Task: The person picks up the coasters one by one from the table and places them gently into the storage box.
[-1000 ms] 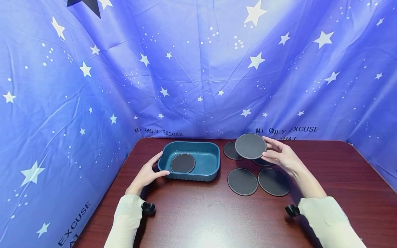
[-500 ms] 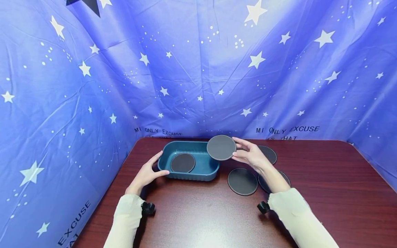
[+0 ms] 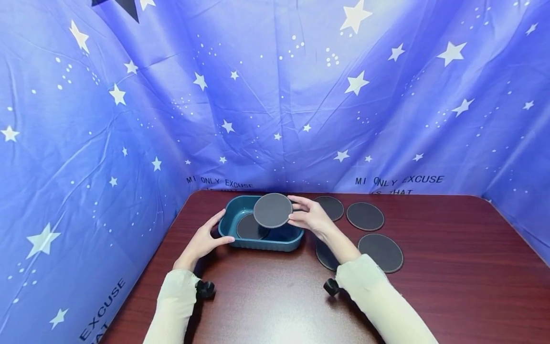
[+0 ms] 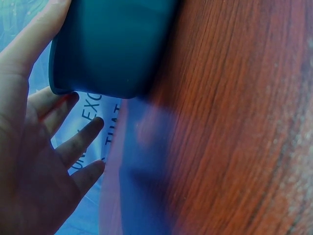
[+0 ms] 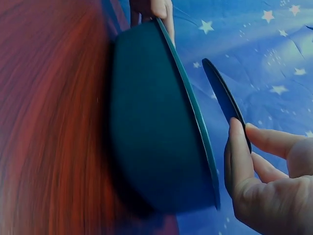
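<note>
A deep teal plastic box [image 3: 262,245] stands at the left of the table, one black coaster [image 3: 247,227] lying inside. My left hand [image 3: 201,244] holds the box's left end, thumb on the front rim; in the left wrist view its outer fingers spread free. With thumb and fingertips, my right hand [image 3: 315,220] pinches the right edge of another round coaster [image 3: 272,210], stitched round its border. That coaster is tilted above the box and overlaps the one inside in the head view. From the right wrist, the held coaster [image 5: 226,98] shows edge-on, apart from the box's rim.
Several more black coasters lie flat to the right of the box, among them a back one [image 3: 365,216] and a front one [image 3: 380,253]; another is partly behind the right forearm. A blue star-patterned curtain [image 3: 275,105] hangs behind the dark red wooden table [image 3: 468,258].
My right hand has carried its coaster leftward, from over the loose coasters to above the box. The left hand and the box have kept their place.
</note>
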A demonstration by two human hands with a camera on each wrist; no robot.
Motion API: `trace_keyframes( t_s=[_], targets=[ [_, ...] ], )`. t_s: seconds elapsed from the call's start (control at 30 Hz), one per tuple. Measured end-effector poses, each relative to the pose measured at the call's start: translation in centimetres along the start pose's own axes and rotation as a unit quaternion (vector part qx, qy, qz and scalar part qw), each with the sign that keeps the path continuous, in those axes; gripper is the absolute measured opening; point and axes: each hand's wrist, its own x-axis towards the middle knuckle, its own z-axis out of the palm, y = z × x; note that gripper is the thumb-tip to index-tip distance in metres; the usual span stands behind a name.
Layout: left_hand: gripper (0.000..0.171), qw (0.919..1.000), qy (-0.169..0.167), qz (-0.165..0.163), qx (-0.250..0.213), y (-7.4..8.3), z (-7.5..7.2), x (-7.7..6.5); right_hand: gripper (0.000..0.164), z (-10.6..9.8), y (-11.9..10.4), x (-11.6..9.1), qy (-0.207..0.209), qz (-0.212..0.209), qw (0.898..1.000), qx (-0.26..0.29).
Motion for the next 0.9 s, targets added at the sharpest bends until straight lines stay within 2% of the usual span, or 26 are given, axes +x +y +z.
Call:
trace_keyframes(
  t_s=[0.23, 0.43, 0.9],
  targets=[
    [0.091, 1.0000, 0.005, 0.001, 0.002, -0.1, -0.1, 0.0, 0.065, 3.0, 0.6, 2.1, 0.017, 0.034, 0.999, -0.005],
    [0.091, 1.0000, 0.005, -0.001, 0.003, -0.1, -0.1, 0.1, 0.063, 4.9, 1.1, 3.3, 0.027, 0.068, 0.997, -0.034],
    [0.090, 1.0000, 0.004, -0.003, -0.003, -0.4, 0.1, 0.1, 0.060, 6.3, 3.0, 4.6, 0.045, 0.118, 0.989, -0.073]
  ],
)
